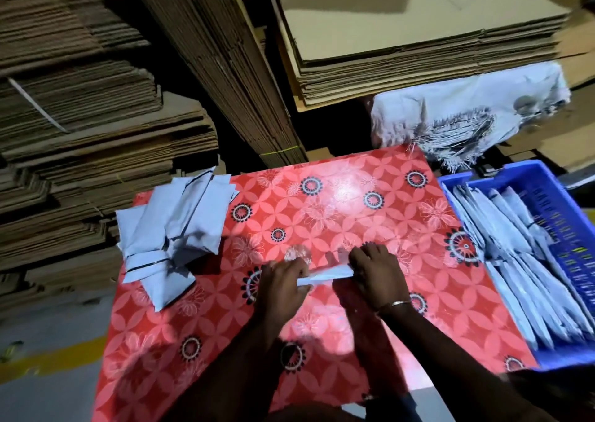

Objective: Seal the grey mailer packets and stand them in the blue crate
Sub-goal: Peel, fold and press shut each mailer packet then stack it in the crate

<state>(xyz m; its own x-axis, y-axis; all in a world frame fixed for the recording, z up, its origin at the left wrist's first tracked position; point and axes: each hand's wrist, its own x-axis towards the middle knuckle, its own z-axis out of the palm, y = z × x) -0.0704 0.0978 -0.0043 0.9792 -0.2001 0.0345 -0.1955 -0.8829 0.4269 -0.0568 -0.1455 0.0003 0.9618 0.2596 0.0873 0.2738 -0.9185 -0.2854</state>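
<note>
A blue crate (547,177) at the table's right edge holds a row of grey packets (515,260) standing on edge, leaning against one another along its left side; the crate's right part is cut off by the frame. At center, a person's two hands grip one packet (325,275) between them, low over the table. The left hand (283,284) curls its fingers round the packet's left end, the right hand (375,272) pinches the right end, a thin bangle (394,304) on its wrist. Most of that packet is hidden by the hands, and whether its flap is closed cannot be made out. A loose pile (170,225) of more grey packets lies at the table's far-left corner, some overhanging the edge. The table (354,180) wears a glossy red floral cover. Behind it stand stacks of flattened cardboard (418,35), with a frayed white cloth (467,115) draped below one stack.
</note>
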